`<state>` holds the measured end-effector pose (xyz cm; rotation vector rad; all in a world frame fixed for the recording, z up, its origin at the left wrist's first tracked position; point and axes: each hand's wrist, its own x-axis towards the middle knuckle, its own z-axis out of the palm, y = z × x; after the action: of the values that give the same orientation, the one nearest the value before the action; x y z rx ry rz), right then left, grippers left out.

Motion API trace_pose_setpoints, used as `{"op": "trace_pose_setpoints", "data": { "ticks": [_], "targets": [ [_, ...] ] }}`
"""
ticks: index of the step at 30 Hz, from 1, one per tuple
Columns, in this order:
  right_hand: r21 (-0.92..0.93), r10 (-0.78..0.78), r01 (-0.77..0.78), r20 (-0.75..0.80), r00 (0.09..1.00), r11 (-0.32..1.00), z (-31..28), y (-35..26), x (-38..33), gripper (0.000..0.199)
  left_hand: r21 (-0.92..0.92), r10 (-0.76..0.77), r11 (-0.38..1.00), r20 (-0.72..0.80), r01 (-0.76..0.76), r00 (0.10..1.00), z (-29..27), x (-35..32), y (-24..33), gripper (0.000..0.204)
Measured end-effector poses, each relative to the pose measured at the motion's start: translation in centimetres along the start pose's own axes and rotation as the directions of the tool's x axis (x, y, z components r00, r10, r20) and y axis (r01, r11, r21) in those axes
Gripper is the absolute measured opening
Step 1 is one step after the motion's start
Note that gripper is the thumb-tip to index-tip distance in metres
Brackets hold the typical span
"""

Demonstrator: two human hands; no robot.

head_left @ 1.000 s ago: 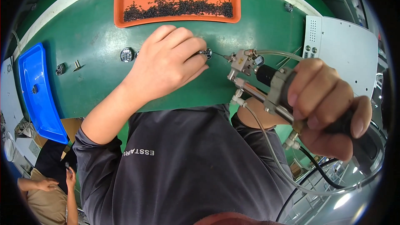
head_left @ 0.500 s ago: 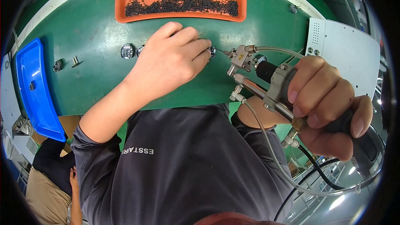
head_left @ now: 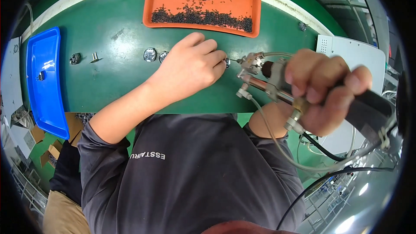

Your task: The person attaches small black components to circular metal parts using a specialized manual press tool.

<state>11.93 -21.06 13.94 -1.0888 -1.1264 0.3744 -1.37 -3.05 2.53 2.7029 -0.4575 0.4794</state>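
Note:
My left hand (head_left: 193, 65) is closed, its fingertips on a small round metallic part (head_left: 227, 63) that shows just past them on the green bench. Most of that part is hidden by the fingers. My right hand (head_left: 329, 86), slightly blurred, is wrapped round a dispensing gun (head_left: 273, 80) with a metal valve block, a thin needle and hoses. The needle's tip points left and is at or very near the part; contact cannot be made out. Beside the left hand lie two similar round parts, one (head_left: 149, 54) in plain view and another (head_left: 163, 56) partly covered.
An orange tray (head_left: 147, 4) of small black pieces stands at the far side. At left are a blue tray (head_left: 65, 121), another round part (head_left: 75, 58) and small metal pins (head_left: 95, 57). A white box-shaped device (head_left: 368, 56) is at right. Hoses (head_left: 299, 164) hang from the gun.
The view has shifted, so the trays and bench parts appear further right and lower. My right hand and the gun's rear have tilted up slightly; the needle stays by the part under my left fingers.

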Motion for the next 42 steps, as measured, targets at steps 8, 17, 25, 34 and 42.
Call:
{"op": "trace_pose_setpoints", "data": {
  "ticks": [8,17,25,34,42],
  "targets": [
    [0.058,-0.060,0.065,-0.086,0.995,0.996,-1.8,-2.7,-1.6,0.033,0.005,0.035,0.999,-0.059,-0.035,0.998,0.0,-0.3,-0.7,0.017],
    [0.105,-0.075,0.086,-0.103,0.992,0.991,-1.4,-1.6,-1.7,0.035,-0.048,0.013,0.999,-0.007,-0.013,1.000,0.4,-0.2,-0.6,0.020],
    [0.153,-0.089,0.101,-0.082,0.993,0.983,-0.1,-1.1,-1.2,0.035,-0.191,-0.021,0.982,-0.118,-0.002,0.993,-0.6,0.2,-0.3,0.030],
    [0.160,-0.208,0.232,-0.152,0.966,0.960,1.4,-1.8,-0.8,0.035,-0.261,0.066,0.954,-0.291,-0.146,0.954,-1.0,0.9,-0.5,0.025],
    [-0.088,-0.259,0.244,-0.283,0.923,0.966,-0.9,-2.2,-1.6,0.030,0.074,-0.286,0.942,-0.333,0.327,0.899,-3.3,2.5,-4.8,0.014]
  ]
}}
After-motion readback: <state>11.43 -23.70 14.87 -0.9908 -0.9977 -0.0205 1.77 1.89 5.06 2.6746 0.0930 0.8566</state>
